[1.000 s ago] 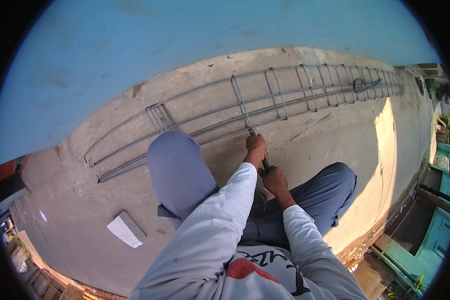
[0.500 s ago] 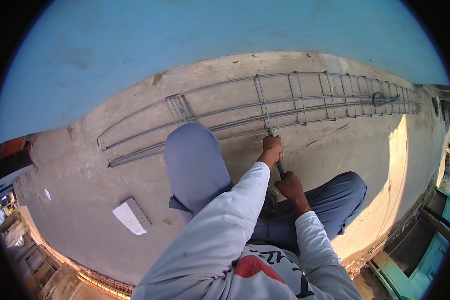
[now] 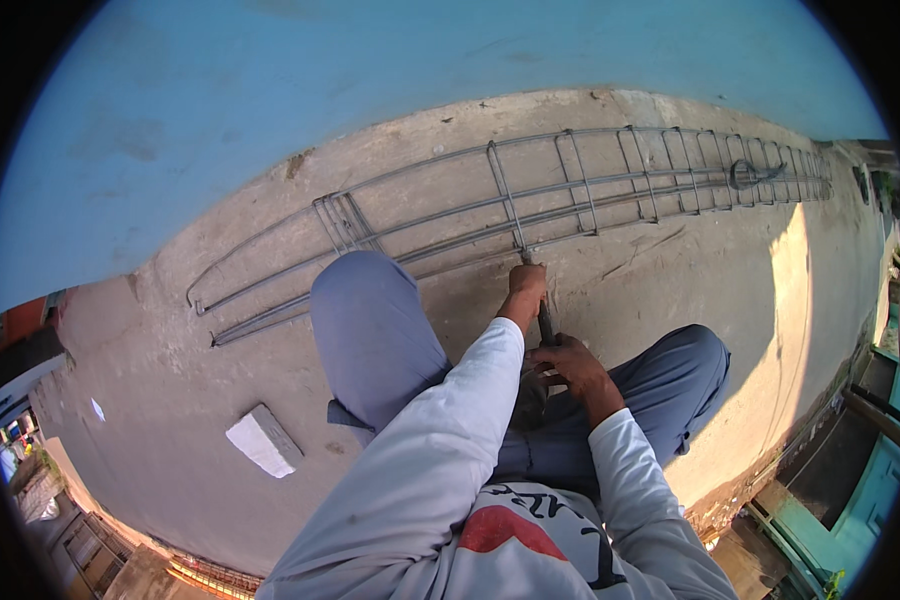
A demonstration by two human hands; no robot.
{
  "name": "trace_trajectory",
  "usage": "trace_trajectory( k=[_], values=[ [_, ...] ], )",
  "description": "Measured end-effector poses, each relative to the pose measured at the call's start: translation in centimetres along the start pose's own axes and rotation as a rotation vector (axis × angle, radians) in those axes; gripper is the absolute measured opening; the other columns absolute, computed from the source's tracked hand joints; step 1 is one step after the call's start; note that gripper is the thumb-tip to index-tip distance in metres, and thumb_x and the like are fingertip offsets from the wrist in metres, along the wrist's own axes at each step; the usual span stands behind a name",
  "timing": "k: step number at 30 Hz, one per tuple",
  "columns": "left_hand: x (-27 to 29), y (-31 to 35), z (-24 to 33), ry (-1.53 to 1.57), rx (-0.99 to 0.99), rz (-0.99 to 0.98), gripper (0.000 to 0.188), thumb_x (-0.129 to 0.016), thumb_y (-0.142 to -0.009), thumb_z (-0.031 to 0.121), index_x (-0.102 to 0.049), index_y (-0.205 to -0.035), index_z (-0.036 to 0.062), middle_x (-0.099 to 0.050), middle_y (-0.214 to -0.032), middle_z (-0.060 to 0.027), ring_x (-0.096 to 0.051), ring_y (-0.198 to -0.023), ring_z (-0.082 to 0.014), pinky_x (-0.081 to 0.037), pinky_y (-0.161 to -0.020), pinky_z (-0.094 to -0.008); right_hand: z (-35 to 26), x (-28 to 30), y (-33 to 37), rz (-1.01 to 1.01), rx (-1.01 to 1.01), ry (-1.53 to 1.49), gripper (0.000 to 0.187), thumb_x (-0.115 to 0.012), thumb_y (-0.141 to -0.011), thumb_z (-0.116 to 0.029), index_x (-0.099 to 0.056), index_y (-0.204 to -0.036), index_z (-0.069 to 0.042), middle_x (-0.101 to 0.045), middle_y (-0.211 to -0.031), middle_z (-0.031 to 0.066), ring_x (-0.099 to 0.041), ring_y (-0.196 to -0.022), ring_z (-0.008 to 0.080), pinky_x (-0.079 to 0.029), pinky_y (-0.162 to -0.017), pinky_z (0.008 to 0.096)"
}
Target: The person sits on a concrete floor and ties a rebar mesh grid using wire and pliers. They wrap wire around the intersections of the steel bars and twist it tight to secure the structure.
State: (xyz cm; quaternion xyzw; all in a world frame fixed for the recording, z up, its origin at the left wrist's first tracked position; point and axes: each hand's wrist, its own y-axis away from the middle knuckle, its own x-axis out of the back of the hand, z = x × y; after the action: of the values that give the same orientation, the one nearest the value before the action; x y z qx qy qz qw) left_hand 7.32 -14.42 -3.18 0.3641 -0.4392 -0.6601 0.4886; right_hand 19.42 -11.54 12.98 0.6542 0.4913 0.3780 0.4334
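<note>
A long steel rebar cage (image 3: 570, 207), with square stirrups along its bars, lies on the concrete floor before me. My left hand (image 3: 526, 288) is closed around the upper part of a dark bar-like tool (image 3: 545, 325), close to the cage's near bar at the foot of a stirrup. The tool's upper end meets the steel there, but its exact kind is hidden by my fist. By the tool's lower end is my right hand (image 3: 573, 364), its fingers loosened and spread; whether a fingertip still touches the handle I cannot tell.
A white-faced block (image 3: 263, 440) lies on the floor at left. My bent knees (image 3: 370, 300) flank my hands, the left one against the cage. A coil of dark wire (image 3: 743, 174) rests on the cage's far right. Beyond runs a blue wall (image 3: 420, 60).
My right hand has loosened from its grip around the tool's lower end, and its fingers have spread. The left hand keeps its hold. The whole view has shifted slightly.
</note>
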Motion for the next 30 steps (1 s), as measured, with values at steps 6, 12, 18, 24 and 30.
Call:
trace_trajectory(
  k=[6,12,18,24,30],
  values=[
    [2.9,4.5,3.4,-0.147,-0.098,-0.239,0.054,-0.055,-0.102,0.048,-0.067,-0.1,-0.0042,-0.073,-0.099,-0.0239,-0.072,-0.08,-0.0339,-0.058,-0.072,-0.0455,0.3,0.6,-1.4,-0.256,-0.06,-0.649,0.045,-0.057,-0.103,-0.047,-0.065,-0.105,-0.003,-0.067,-0.085,0.0067,-0.062,-0.077,0.0184,-0.051,-0.066,0.0321],
    [4.3,4.0,1.9,0.122,-0.189,-0.524,0.038,-0.053,-0.107,0.037,-0.062,-0.116,0.0006,-0.069,-0.1,-0.013,-0.068,-0.078,-0.0222,-0.058,-0.068,-0.0381,-3.4,-0.3,1.9,-0.302,-0.015,-0.728,0.045,-0.053,-0.105,-0.045,-0.064,-0.102,-0.002,-0.069,-0.082,0.01,-0.065,-0.071,0.021,-0.053,-0.066,0.0348],
    [4.3,2.8,1.5,-0.725,-0.582,-0.124,0.039,-0.062,-0.098,0.042,-0.074,-0.111,0.0071,-0.073,-0.101,-0.0205,-0.071,-0.096,-0.0334,-0.054,-0.086,-0.0428,-2.0,1.0,0.6,0.059,0.067,-0.376,0.037,-0.063,-0.1,-0.035,-0.064,-0.097,0.002,-0.07,-0.077,0.0138,-0.067,-0.062,0.0227,-0.052,-0.055,0.0346],
    [5.1,8.6,6.8,-0.734,-0.768,-0.079,0.029,-0.065,-0.1,0.034,-0.074,-0.108,0.0074,-0.06,-0.074,-0.0042,-0.056,-0.07,-0.0118,-0.046,-0.065,-0.0338,-2.2,2.1,-0.5,0.359,0.221,-0.377,0.04,-0.064,-0.1,-0.033,-0.063,-0.098,0.007,-0.063,-0.073,0.0108,-0.057,-0.051,0.0201,-0.047,-0.048,0.0323],
    [5.5,16.5,11.7,-0.417,-0.694,-0.519,0.037,-0.064,-0.1,0.044,-0.075,-0.103,0.0092,-0.045,-0.064,0.0045,-0.039,-0.059,-0.0083,-0.035,-0.055,-0.0272,-4.7,2.0,-0.4,0.352,0.412,-0.477,0.045,-0.059,-0.103,-0.041,-0.065,-0.113,0.002,-0.066,-0.098,0.0093,-0.061,-0.083,0.0172,-0.052,-0.066,0.0325]
  ],
)
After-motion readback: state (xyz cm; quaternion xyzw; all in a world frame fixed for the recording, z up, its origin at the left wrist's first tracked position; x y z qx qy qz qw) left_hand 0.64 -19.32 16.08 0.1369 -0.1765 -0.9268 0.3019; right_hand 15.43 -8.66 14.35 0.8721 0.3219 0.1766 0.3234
